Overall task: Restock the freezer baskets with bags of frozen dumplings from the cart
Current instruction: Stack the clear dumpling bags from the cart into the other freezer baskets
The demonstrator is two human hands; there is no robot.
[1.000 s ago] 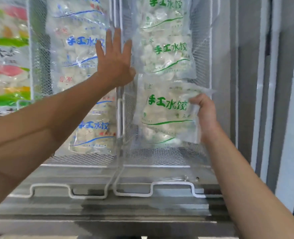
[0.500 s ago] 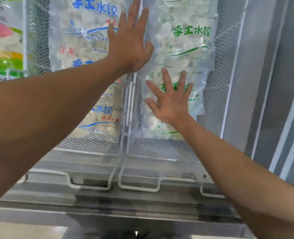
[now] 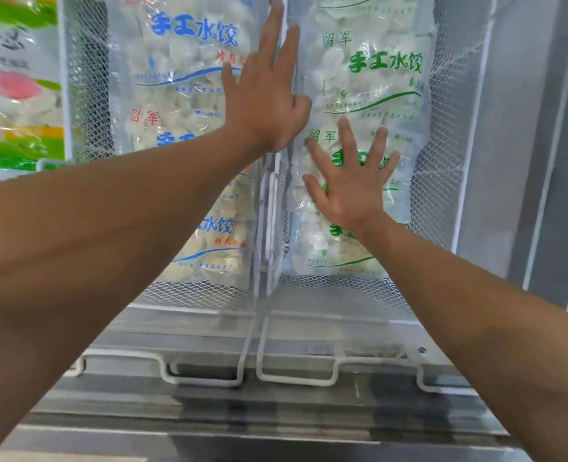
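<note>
Two white wire-mesh freezer baskets stand side by side. The right basket holds clear dumpling bags with green lettering, stacked overlapping. The left basket holds dumpling bags with blue lettering. My right hand lies flat with spread fingers on the front green-lettered bag. My left hand is stretched out flat at the divider between the two baskets, its fingers pointing up and overlapping the blue-lettered bag's edge.
A colourful green and pink frozen-food bag fills the compartment at far left. Wire basket handles jut toward me over the metal freezer rim. A grey freezer wall and door frame rise on the right.
One second ago my right hand gripped the green-lettered bag by its edge; it has let go and now presses flat on it. The view has moved closer; little differs from half a second ago.
</note>
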